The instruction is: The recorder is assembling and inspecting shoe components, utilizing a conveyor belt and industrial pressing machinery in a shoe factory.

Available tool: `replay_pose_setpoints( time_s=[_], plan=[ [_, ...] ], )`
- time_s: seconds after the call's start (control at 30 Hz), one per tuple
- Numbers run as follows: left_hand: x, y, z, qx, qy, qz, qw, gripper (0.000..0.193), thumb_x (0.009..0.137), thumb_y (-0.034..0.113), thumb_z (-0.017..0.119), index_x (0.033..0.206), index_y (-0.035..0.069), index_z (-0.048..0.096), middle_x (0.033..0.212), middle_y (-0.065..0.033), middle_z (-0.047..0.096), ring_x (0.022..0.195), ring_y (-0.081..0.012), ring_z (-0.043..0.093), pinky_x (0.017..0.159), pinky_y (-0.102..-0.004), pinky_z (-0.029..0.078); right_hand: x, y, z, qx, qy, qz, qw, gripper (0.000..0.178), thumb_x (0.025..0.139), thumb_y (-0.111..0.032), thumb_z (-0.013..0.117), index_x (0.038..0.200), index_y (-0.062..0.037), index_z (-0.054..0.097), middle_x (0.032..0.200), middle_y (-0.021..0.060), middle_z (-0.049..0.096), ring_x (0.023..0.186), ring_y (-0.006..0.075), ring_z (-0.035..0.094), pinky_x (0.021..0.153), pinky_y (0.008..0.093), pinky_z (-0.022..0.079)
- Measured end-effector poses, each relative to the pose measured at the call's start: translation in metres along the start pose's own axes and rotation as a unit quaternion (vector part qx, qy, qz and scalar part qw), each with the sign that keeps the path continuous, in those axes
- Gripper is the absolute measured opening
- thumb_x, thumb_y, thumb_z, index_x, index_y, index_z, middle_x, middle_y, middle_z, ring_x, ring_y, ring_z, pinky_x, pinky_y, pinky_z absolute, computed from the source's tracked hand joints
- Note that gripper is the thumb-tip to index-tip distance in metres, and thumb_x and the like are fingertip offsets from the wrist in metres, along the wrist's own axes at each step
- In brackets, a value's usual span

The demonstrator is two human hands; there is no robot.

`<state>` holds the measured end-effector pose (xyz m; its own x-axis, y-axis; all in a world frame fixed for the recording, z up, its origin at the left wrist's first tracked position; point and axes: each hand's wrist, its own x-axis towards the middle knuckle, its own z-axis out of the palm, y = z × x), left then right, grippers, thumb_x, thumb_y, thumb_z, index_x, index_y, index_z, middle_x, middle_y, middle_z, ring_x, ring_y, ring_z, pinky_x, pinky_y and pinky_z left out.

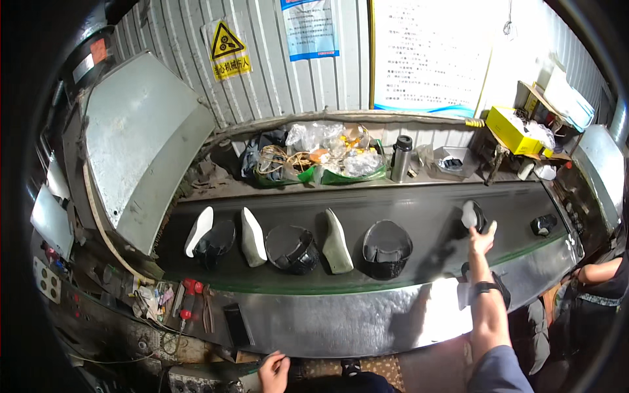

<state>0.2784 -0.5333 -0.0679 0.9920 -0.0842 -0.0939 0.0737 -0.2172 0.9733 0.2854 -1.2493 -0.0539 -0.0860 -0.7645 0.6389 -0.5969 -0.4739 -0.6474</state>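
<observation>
My right hand [481, 241] reaches over the right part of a black conveyor belt [432, 203]. Its fingers close on a black piece with a pale, rounded inside [470, 215], partly hidden by the hand. Low at the front, my left hand [273, 373] has its fingers curled together; what they hold, if anything, is hidden. Along the belt lie three white shoe lasts [200, 230], [253, 237], [337, 242]. Beside them sit hollow black pieces [216, 243], [293, 249], [387, 249] with open tops. A small black object [543, 224] lies at the belt's right end.
A metal ledge [354, 321] runs along the belt's near side, with a red power tool [190, 296] and pliers [208, 311] at left. Behind the belt stand a green-edged tray of scraps [321, 171], a steel flask [401, 159] and a yellow box [514, 133]. Another person's arm [597, 271] shows at right.
</observation>
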Motion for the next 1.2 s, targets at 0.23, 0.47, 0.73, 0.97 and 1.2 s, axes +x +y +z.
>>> replay_pose_setpoints(
  time_s=[0.23, 0.47, 0.73, 0.97, 1.2],
  plan=[
    [-0.019, 0.043, -0.110, 0.146, 0.176, -0.113, 0.967, 0.026, 0.094, 0.021, 0.065, 0.107, -0.001, 0.067, 0.104, -0.0102, 0.069, 0.093, -0.0190, 0.063, 0.086, -0.0329, 0.049, -0.239, -0.163, -0.013, 0.157, -0.579, 0.353, 0.717, 0.134, 0.082, -0.024, 0.079, 0.137, -0.0251, -0.043, 0.110, 0.0326, 0.057, 0.079, 0.0366, 0.067, 0.064, 0.0472, 0.058],
    [0.086, 0.050, -0.029, 0.073, -0.012, -0.033, 0.997, 0.023, 0.089, 0.009, 0.068, 0.108, -0.005, 0.065, 0.101, -0.0109, 0.070, 0.093, -0.0146, 0.065, 0.085, -0.0274, 0.052, -0.249, -0.168, -0.014, 0.219, -0.412, 0.524, 0.713, 0.130, 0.072, -0.015, 0.086, 0.151, -0.0381, -0.014, 0.147, 0.0287, 0.028, 0.127, 0.0388, 0.044, 0.098, 0.0532, 0.043],
    [0.196, 0.026, 0.133, 0.172, -0.185, -0.009, 0.968, 0.040, 0.081, 0.023, 0.074, 0.114, 0.003, 0.062, 0.095, -0.0130, 0.070, 0.088, -0.0227, 0.068, 0.079, -0.0336, 0.052, -0.254, -0.117, -0.208, 0.459, -0.408, 0.547, 0.569, 0.061, 0.097, -0.036, 0.057, 0.147, -0.0282, 0.024, 0.143, 0.0097, 0.042, 0.128, 0.0354, 0.046, 0.093, 0.0614, 0.043],
    [0.272, 0.035, 0.263, 0.293, -0.068, -0.101, 0.948, 0.119, 0.065, 0.034, 0.082, 0.153, 0.021, 0.004, 0.147, -0.0300, 0.021, 0.135, -0.0440, 0.029, 0.112, -0.0514, 0.028, -0.299, -0.099, -0.298, 0.418, -0.365, 0.622, 0.553, 0.051, 0.093, -0.036, 0.061, 0.139, -0.0280, 0.040, 0.128, 0.0064, 0.058, 0.119, 0.0327, 0.056, 0.094, 0.0699, 0.043],
    [0.269, 0.046, 0.220, 0.146, -0.211, -0.080, 0.963, 0.091, 0.062, 0.012, 0.077, 0.146, 0.018, 0.041, 0.135, -0.0197, 0.046, 0.127, -0.0359, 0.043, 0.108, -0.0436, 0.038, -0.290, -0.074, -0.318, 0.514, -0.344, 0.670, 0.410, 0.050, 0.100, -0.042, 0.046, 0.141, -0.0153, 0.040, 0.134, 0.0128, 0.055, 0.120, 0.0369, 0.056, 0.096, 0.0639, 0.046]
  ],
)
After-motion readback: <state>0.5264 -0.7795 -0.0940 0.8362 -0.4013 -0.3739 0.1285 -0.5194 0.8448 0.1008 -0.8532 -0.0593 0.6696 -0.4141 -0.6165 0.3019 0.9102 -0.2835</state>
